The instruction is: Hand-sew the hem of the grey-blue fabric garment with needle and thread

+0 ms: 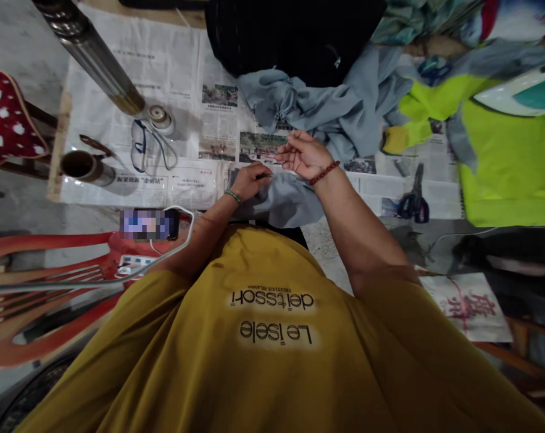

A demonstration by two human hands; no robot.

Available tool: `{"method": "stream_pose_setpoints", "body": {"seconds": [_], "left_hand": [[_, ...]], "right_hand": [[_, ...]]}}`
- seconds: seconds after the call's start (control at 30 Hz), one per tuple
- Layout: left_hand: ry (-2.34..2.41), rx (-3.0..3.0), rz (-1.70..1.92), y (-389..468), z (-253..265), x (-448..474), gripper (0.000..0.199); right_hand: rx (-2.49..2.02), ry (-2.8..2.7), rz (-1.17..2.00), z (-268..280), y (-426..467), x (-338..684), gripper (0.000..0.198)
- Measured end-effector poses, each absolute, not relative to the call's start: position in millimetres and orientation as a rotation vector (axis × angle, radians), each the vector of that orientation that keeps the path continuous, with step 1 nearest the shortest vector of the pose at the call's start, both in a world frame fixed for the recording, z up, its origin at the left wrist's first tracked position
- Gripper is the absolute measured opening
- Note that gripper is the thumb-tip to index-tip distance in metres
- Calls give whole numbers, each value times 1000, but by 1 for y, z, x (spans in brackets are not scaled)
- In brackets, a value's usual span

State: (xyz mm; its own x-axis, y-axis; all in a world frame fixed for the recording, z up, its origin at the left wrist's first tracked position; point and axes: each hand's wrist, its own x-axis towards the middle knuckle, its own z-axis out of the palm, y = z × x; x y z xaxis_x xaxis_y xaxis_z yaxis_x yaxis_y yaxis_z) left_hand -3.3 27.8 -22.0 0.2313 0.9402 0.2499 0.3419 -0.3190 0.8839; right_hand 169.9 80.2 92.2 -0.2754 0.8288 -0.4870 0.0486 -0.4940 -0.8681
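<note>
My left hand, with a beaded bracelet at its wrist, pinches the edge of a grey cloth that hangs over the near table edge. Just right of it, my right hand is raised with the palm partly turned up. Its thumb and forefinger are pinched together; whatever is between them is too fine to make out. Beyond the hands lies a gathered, bluish-grey garment, bunched on newspaper. Dark-handled scissors rest to the right, apart from both hands.
On the left stand a steel flask, a cup and folded glasses. A red plastic chair bears a phone. To the right, an iron sits on bright yellow-green cloth. Black fabric lies at the back.
</note>
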Motion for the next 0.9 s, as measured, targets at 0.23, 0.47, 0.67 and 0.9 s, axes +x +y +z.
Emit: {"method": "stream_pose_setpoints", "body": {"seconds": [0.23,0.47,0.67,0.9], "left_hand": [[1216,1808,1031,29,-23,-3,3],[1214,1798,1051,30,-25,-4,4],[1241,1798,1041,29,-21,-2,4],[1258,1808,1046,28,-19,-2,4]], "right_hand": [[-1419,-1528,1203,92,98,183,22],[-1468,-1960,386,115,128,260,17],[-1468,-1999,113,138,143,311,15],[-1503,-1926,83,159,147,331,19]]}}
